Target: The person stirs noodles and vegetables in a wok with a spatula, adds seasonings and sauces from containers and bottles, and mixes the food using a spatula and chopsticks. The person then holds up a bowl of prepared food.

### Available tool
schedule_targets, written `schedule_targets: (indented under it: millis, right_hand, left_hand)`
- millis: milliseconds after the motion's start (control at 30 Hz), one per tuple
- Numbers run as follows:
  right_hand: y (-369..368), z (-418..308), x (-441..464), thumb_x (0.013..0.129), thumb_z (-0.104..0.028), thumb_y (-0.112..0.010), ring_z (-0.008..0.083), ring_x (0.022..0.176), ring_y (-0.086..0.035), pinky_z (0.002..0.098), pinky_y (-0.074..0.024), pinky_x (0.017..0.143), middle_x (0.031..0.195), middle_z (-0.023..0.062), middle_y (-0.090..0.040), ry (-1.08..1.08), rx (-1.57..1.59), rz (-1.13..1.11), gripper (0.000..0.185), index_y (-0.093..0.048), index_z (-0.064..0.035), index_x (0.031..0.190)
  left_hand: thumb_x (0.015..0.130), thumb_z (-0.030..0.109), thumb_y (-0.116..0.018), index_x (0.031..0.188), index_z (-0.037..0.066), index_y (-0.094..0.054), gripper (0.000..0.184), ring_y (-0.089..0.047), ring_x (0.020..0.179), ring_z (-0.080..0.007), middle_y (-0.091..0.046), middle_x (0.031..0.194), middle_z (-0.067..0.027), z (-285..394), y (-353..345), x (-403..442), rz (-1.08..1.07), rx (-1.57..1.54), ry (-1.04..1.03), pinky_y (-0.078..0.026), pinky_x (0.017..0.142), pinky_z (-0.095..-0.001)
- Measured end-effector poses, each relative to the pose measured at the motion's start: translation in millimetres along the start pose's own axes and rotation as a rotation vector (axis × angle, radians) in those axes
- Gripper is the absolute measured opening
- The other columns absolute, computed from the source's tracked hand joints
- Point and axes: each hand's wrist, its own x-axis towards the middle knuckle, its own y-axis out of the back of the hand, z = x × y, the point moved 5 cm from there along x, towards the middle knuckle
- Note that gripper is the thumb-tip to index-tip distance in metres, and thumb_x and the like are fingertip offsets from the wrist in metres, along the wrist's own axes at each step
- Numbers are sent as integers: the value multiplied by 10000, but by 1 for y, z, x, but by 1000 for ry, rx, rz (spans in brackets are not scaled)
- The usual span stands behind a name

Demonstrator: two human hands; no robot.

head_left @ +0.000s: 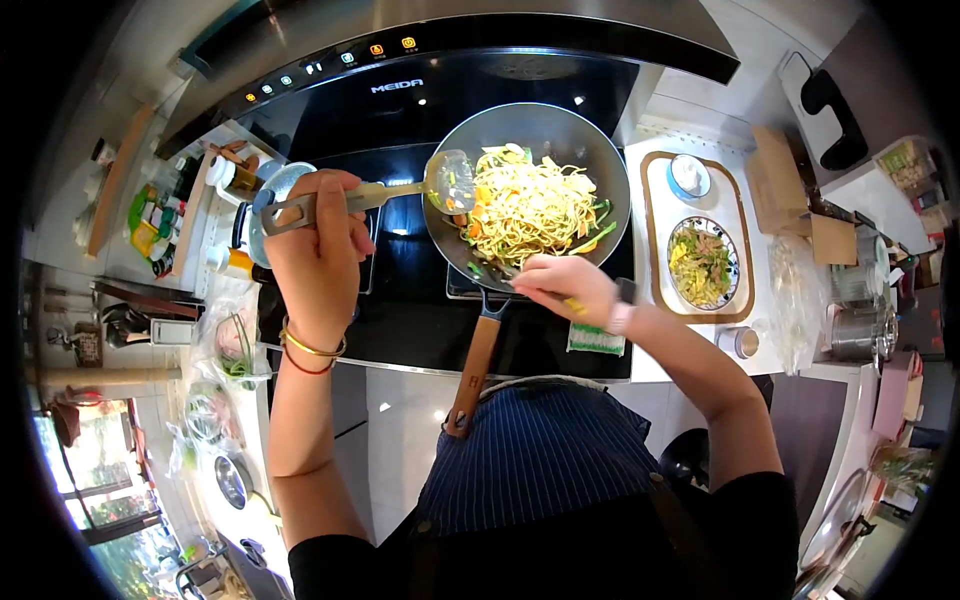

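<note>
A dark wok point(460, 130) sits on the black stove, its wooden handle point(475, 365) toward me. Noodles point(535, 205) with green and orange vegetable pieces fill its middle. My left hand point(322, 220) is closed around the grey handle of a spatula point(450, 182), whose translucent head is over the wok's left edge. At the wok's near edge, my right hand point(570, 288) is closed in a pinch on a thin utensil; a yellowish end shows below the hand, but its kind is unclear.
To the right, a brown-rimmed tray point(655, 240) carries a patterned plate of food point(702, 265) and a small blue bowl point(688, 178). A small jar point(740, 342) stands nearby. Bottles point(232, 175) and a blue-rimmed pot point(290, 180) are at left. The range hood point(540, 35) overhangs the stove.
</note>
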Motion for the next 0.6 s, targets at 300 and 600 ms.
schedule_targets:
  millis: [300,600]
  right_hand:
    - [95,71,3,852,-92,-560,243,706,-638,309,-487,643,790,145,-662,-208,-327,495,159,-668,17,893]
    - [27,136,11,881,-154,-574,184,605,-654,233,-531,517,770,133,-651,-673,784,839,200,-607,43,877]
  left_hand:
    - [950,111,-459,863,-18,-592,205,-504,435,-62,-519,516,-25,-20,-5,-6,-26,78,45,-352,404,-193]
    - [963,186,-428,858,0,-582,264,-537,444,-74,-545,549,-42,-64,-60,0,-14,56,31,-376,390,-186]
